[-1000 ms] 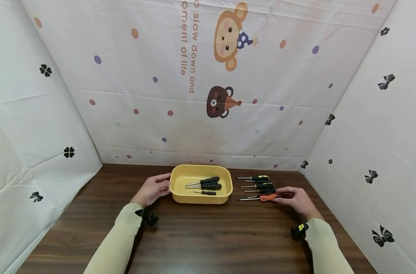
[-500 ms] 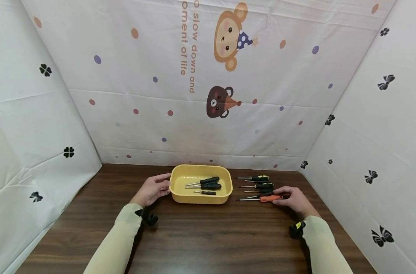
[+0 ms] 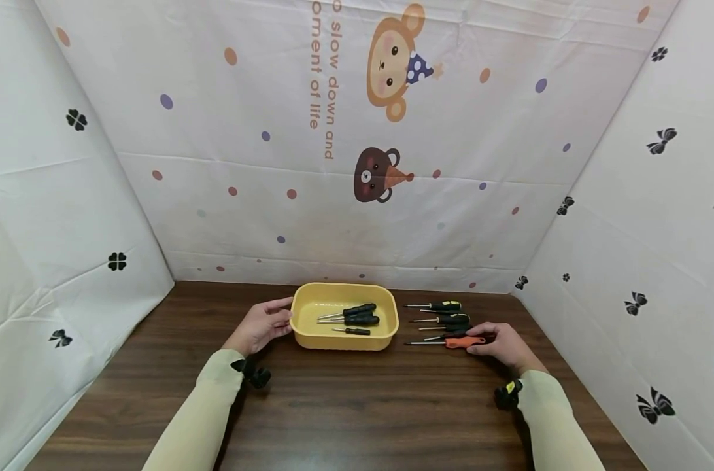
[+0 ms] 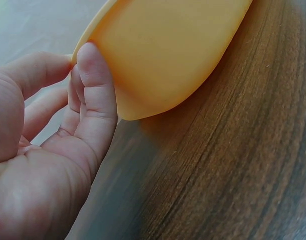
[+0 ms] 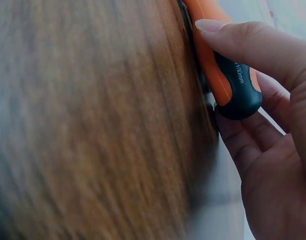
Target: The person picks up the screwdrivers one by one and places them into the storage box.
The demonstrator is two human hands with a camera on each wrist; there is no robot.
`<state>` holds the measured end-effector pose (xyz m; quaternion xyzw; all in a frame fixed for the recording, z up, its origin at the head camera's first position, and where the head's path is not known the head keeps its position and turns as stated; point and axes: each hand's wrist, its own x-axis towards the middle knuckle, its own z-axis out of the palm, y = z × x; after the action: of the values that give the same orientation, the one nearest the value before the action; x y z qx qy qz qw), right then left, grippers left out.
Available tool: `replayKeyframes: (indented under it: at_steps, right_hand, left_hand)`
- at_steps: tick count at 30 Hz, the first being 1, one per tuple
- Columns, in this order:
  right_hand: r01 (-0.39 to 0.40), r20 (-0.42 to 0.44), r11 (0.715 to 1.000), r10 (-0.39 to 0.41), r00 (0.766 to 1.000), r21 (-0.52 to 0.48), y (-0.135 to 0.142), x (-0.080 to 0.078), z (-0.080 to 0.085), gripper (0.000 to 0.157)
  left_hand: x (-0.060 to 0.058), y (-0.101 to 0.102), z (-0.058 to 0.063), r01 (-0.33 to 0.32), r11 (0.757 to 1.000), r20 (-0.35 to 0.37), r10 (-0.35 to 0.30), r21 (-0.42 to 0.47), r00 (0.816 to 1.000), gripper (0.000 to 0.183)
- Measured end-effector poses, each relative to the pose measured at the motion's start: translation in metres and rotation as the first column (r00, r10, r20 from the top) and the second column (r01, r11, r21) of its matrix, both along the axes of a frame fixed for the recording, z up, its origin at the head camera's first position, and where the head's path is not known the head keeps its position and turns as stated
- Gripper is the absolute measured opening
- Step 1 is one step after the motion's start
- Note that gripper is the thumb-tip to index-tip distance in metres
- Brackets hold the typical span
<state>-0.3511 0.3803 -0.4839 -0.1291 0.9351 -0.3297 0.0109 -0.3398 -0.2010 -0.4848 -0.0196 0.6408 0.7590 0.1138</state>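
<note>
The yellow tub (image 3: pixel 345 341) sits at the back of the table with several black-handled screwdrivers (image 3: pixel 361 320) inside. At its left end, my left hand (image 3: pixel 260 327) pinches the rim, with the thumb at the edge and bent fingers against the outer wall, clear in the left wrist view. To the right of the tub lies a group of screwdrivers. My right hand (image 3: pixel 505 345) pinches the orange-and-black handle of the nearest screwdriver (image 3: pixel 464 342), its steel shaft pointing left. In the right wrist view the thumb presses on that handle (image 5: pixel 220 85), with fingers on the far side.
Beyond the orange one, several dark-handled screwdrivers (image 3: pixel 451 319) lie side by side, shafts pointing left. The brown wooden table (image 3: pixel 363 412) stretches toward me. White printed sheets (image 3: pixel 245 216) hang behind and at both sides.
My right hand has shifted slightly left along the orange screwdriver's handle. The left hand and the tub stay where they were.
</note>
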Motion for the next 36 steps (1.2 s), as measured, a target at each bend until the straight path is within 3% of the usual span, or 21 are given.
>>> replayKeyframes:
  at_steps: [11,29,36]
  right_hand:
    - [0.044,0.053,0.999,-0.042,0.998,-0.027,0.003,0.003,-0.003,0.041]
    - [0.104,0.018,0.994,-0.104,0.994,-0.017,0.007,0.013,-0.004,0.044]
    - [0.105,0.007,0.991,-0.104,0.995,-0.084,0.005,0.016,-0.002,0.045]
  left_hand:
    - [0.0,0.0,-0.001,-0.006,1.0,0.002,0.006,-0.028,1.0,0.055]
    - [0.0,0.001,-0.002,0.001,0.999,-0.006,-0.001,-0.033,1.0,0.055]
    - [0.0,0.0,-0.002,0.002,0.999,-0.008,-0.002,-0.036,1.0,0.054]
